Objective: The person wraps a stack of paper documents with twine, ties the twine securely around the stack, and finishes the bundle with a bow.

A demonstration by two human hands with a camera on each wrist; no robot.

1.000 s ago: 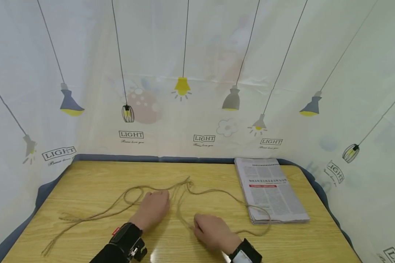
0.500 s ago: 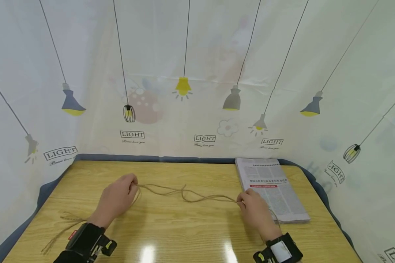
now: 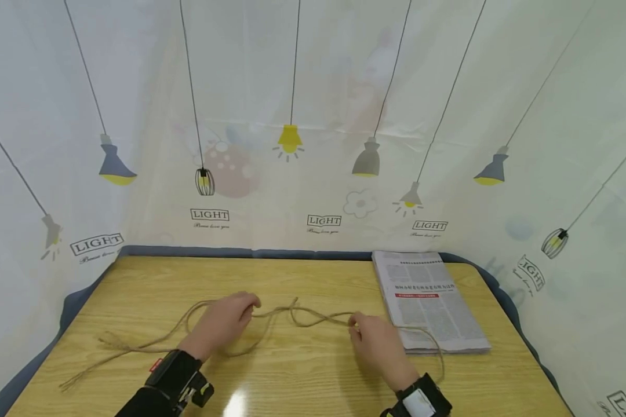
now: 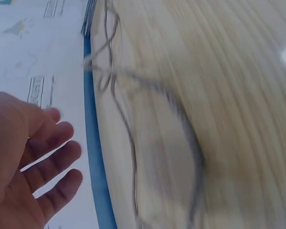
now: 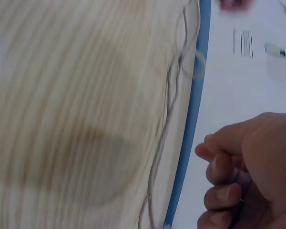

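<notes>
While loose tan fibre twine (image 3: 322,318) trails left of the grey-white printed newspaper stack (image 3: 446,318) and over its near edge, perhaps spread to keep strands apart | left hand (image 3: 224,321), well left of stack: fingers parted, gripping nothing | right hand (image 3: 378,341), by stack's near-left corner: curled, thumb against forefinger, no twine visible inside | white fabric curtain (image 3: 271,191) behind stack: "LIGHT"; stack's headline illegible

Thin tan twine rope (image 4: 183,119): near strand blurred, left wrist view; partly hidden behind the bare left hand (image 3: 221,324), head view.
Bare right hand (image 5: 260,160): cut off at right edge, right wrist view.
Stacked grey-white printed newspaper (image 3: 430,304): body text too small to read.
Black left sleeve (image 3: 145,402): cut off at bottom edge, head view.
</notes>
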